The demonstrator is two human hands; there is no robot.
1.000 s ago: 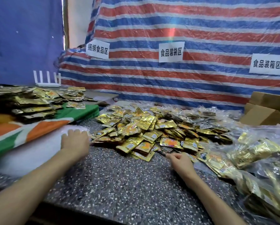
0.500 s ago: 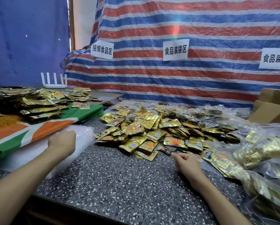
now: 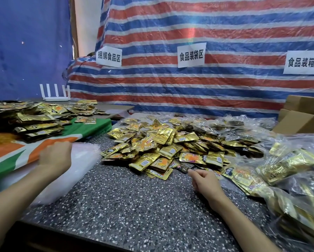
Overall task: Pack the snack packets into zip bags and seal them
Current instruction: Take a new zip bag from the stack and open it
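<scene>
**Hands at the edge of the snack pile**

A loose heap of gold foil snack packets (image 3: 163, 146) lies in the middle of the speckled grey stone surface (image 3: 134, 206), well in front of the person. A flat stack of clear plastic zip bags (image 3: 79, 166) sits to its left, just beside the heap's near corner.

The left hand (image 3: 55, 157) rests on the far end of that stack with its back to the camera. Its fingers are curled out of sight, so I cannot tell whether its grip has hold of a bag. The right hand (image 3: 204, 180) rests on the surface at the front edge of the heap, thumb tip just beside a dark packet (image 3: 185, 167). Its fingers are loosely curled and nothing shows in the grip.

To the right lie clear bags already filled with gold packets (image 3: 289, 164), with brown cardboard boxes (image 3: 302, 120) behind them. At the left, an orange, white and green cloth (image 3: 12, 155) carries a second heap of gold packets (image 3: 34, 120), and a white router with upright antennas (image 3: 55, 93) stands beyond. A red, white and blue striped tarpaulin (image 3: 189, 91) hangs behind, bearing white paper signs (image 3: 191, 55).
</scene>
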